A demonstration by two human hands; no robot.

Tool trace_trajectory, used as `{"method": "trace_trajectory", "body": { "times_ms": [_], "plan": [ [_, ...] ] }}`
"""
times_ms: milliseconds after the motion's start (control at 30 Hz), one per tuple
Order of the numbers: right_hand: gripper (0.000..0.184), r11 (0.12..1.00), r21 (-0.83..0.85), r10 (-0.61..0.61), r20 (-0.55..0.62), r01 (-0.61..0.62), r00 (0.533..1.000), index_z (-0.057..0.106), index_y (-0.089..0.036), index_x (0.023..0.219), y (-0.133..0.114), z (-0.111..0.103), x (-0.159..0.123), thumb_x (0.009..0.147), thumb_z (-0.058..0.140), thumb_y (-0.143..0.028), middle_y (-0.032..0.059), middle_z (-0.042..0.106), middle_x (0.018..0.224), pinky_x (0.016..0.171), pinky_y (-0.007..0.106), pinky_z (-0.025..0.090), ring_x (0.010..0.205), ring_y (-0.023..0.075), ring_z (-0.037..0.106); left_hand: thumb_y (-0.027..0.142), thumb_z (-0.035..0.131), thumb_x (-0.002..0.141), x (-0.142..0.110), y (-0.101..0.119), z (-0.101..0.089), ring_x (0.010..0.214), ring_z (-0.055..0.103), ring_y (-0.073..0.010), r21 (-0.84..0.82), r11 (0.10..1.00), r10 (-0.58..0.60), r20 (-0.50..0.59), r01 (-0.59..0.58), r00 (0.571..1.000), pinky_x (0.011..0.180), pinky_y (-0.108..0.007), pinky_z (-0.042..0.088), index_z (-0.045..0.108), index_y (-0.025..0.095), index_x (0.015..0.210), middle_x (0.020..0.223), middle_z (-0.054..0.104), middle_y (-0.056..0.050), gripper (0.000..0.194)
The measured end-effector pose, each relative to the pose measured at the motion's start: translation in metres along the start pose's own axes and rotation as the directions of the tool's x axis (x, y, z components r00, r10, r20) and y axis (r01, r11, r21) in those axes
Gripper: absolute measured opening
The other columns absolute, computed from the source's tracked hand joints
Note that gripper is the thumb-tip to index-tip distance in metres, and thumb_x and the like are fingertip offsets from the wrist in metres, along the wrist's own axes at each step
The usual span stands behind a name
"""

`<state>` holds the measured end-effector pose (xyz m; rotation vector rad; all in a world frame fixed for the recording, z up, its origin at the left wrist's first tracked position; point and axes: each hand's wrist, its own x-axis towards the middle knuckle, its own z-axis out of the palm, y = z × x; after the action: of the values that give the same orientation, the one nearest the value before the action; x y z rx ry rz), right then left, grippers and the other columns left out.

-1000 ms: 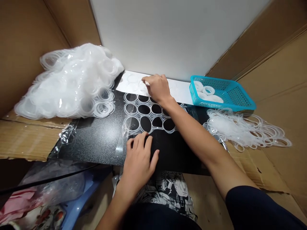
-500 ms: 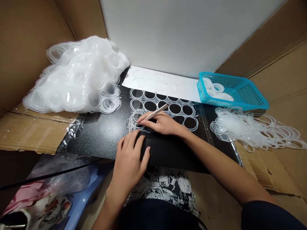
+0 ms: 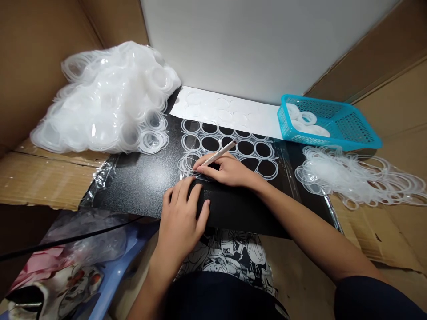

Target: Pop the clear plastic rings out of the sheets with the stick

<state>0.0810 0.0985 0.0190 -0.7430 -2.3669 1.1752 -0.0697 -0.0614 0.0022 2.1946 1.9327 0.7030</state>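
My right hand (image 3: 230, 170) is closed around a slim white pen-like stick (image 3: 218, 154), held slanted with its dark end up. Its lower end meets the clear rings (image 3: 189, 164) at the near left corner of a ring sheet (image 3: 245, 148); the exact tip is hidden by my fingers. That sheet lies on the black tabletop (image 3: 140, 186), with rows of round openings showing black through them. My left hand (image 3: 182, 209) rests palm down on the near part of the tabletop, fingers stretched and slightly spread, fingertips at the sheet's near edge.
A large heap of clear ring sheets (image 3: 100, 102) stands at the left. A white paper strip (image 3: 230, 109) lies behind the work. At the right are a blue basket (image 3: 333, 140) holding several white ring rolls and a loose pile of clear rings (image 3: 350, 178). Cardboard (image 3: 43, 178) flanks the tabletop.
The view has shifted slightly, so things on the tabletop appear a little higher. Both hands keep nearly the same place and grip, with the stick still at the left corner rings.
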Motion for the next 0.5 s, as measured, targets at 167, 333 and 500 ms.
{"method": "trace_trajectory", "body": {
  "times_ms": [167, 333, 500],
  "plan": [
    [0.018, 1.000, 0.002, 0.005, 0.004, -0.005, 1.000, 0.078, -0.023, 0.105, 0.0004, -0.0009, -0.0003, 0.101, 0.061, -0.030, 0.0022, 0.080, 0.111, 0.102, 0.037, 0.052, 0.105, 0.0187, 0.072, 0.030, 0.052, 0.104, 0.0003, 0.0004, -0.0005, 0.137, 0.052, -0.0323, 0.010, 1.000, -0.003, 0.009, 0.003, 1.000, 0.112, -0.052, 0.039, 0.057, 0.018, 0.132, 0.145, 0.059, -0.017, 0.032],
    [0.020, 0.996, -0.051, -0.067, 0.025, 0.068, 0.997, 0.077, -0.023, 0.105, 0.0015, -0.0012, 0.0004, 0.103, 0.059, -0.030, 0.0032, 0.079, 0.111, 0.099, 0.036, 0.054, 0.104, 0.0183, 0.072, 0.030, 0.052, 0.104, 0.0022, 0.0010, 0.0002, 0.137, 0.052, -0.0324, 0.027, 1.000, 0.001, 0.003, -0.001, 1.000, 0.111, -0.052, 0.039, 0.058, 0.018, 0.131, 0.146, 0.059, -0.017, 0.031],
    [0.025, 0.916, -0.257, -0.301, 0.064, 0.307, 0.951, 0.074, -0.020, 0.112, 0.0059, 0.0035, -0.0009, 0.107, 0.051, -0.028, 0.0073, 0.079, 0.109, 0.093, 0.038, 0.053, 0.100, 0.0193, 0.071, 0.033, 0.052, 0.103, 0.0082, 0.0022, 0.0011, 0.137, 0.052, -0.0338, 0.068, 0.997, -0.022, 0.017, 0.021, 1.000, 0.109, -0.054, 0.040, 0.056, 0.017, 0.136, 0.149, 0.057, -0.018, 0.037]
  ]
}}
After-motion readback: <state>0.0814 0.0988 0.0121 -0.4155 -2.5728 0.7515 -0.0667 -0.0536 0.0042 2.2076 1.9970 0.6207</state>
